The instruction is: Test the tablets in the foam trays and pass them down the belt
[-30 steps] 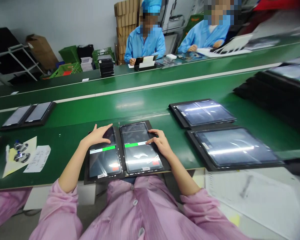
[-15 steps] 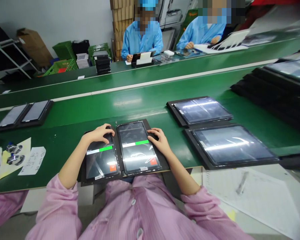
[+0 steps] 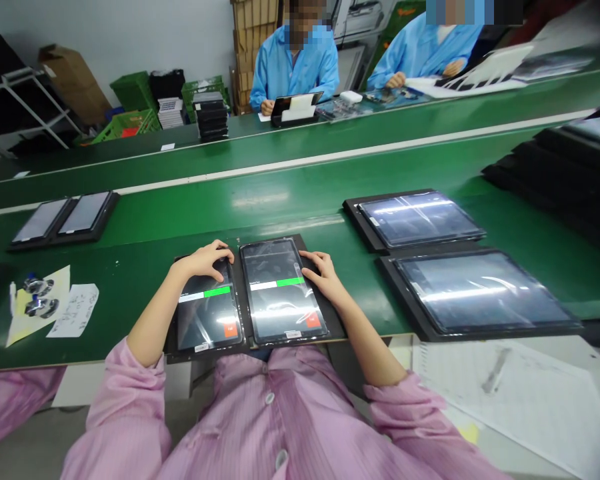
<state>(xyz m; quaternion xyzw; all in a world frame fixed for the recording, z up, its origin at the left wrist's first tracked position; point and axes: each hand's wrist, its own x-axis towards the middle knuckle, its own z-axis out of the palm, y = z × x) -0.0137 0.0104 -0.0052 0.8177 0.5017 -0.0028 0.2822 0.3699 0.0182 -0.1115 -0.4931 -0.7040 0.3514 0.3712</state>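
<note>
Two tablets lie side by side on dark trays in front of me, near the bench edge. On the left tablet point(image 3: 207, 317) and the right tablet point(image 3: 280, 313) a white and green bar and an orange-red square are lit. My left hand point(image 3: 207, 261) rests over the top of the left tablet, thumb and fingers apart and curved. Against the right edge of the right tablet lies my right hand point(image 3: 324, 275), fingers spread over the dark tray point(image 3: 333, 323) and touching the tablet's side. Neither hand grasps anything.
Two dark-screened tablets point(image 3: 480, 290) lie on trays to the right, a black stack point(image 3: 545, 167) beyond them. Two more tablets point(image 3: 85, 212) sit far left. Paper notes point(image 3: 74, 310) and shiny round items point(image 3: 41, 307) lie nearer. Two people in blue point(image 3: 295, 70) work across the green bench point(image 3: 260, 183).
The whole view has shifted slightly, so things appear a little farther right. Both hands keep nearly the same places on the two tablets, whose screens look the same.
</note>
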